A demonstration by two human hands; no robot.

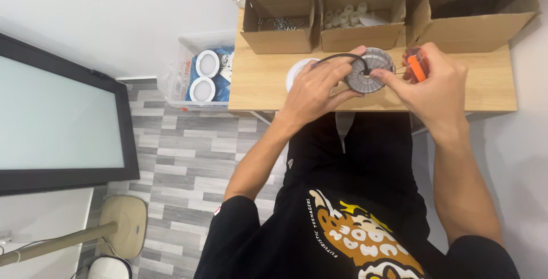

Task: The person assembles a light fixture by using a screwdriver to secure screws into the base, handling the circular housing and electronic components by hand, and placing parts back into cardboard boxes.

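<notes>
Our left hand (317,87) clamps the round finned metal lamp housing (372,70) on the wooden table (260,82) – its black cable (341,57) loops over our fingers – while our right hand (425,82), fingers closed on an orange-handled screwdriver (415,66), pinches the rim; we should keep the housing flat and steady

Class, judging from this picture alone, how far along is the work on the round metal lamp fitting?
Done: the black cable already runs to the round grey metal lamp fitting. In hand: the left hand steadies the fitting while the right hand holds an orange-handled screwdriver. Left: a white round disc lies unattached on the wooden table.
</notes>
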